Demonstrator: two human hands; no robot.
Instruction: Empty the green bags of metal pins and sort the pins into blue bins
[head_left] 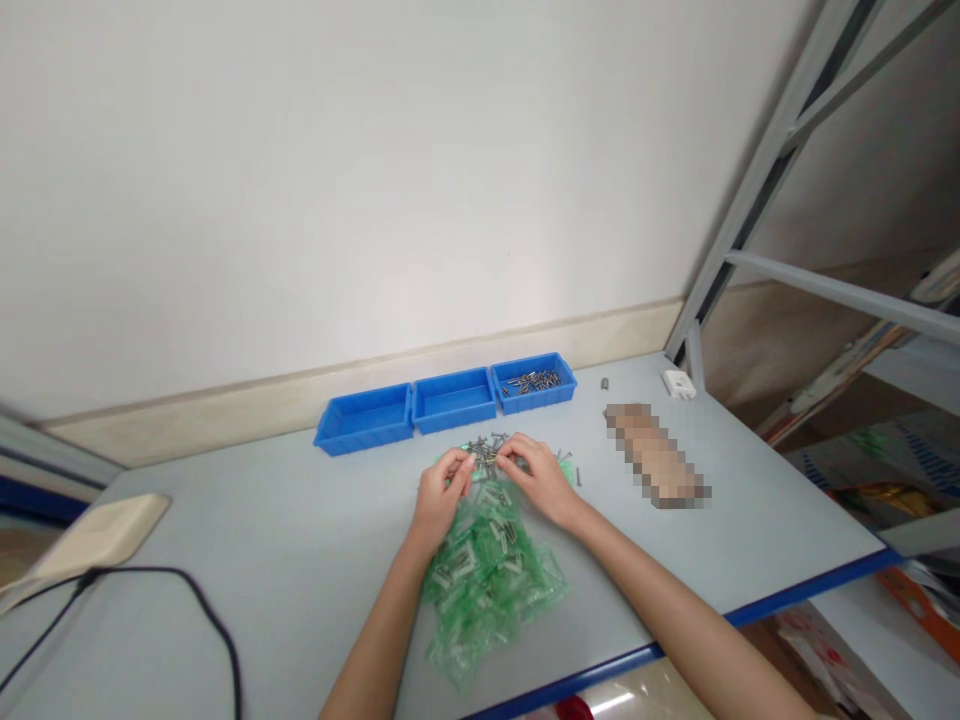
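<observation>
My left hand (442,495) and my right hand (536,478) meet over the table, fingertips pinching a small green plastic bag between them; its contents are too small to make out. Just beyond them lies a scatter of loose metal screws (489,450). Below my hands, nearer me, sits a heap of several green plastic bags (487,580), each holding screws. Part of the heap touches my left wrist.
Three blue plastic bins stand in a row at the back: an empty left bin (364,420), an empty middle bin (454,400), and a right bin (534,382) holding screws. A pixelated object (652,455), white block (679,384), beige pad (90,535) and black cable (150,600) share the table.
</observation>
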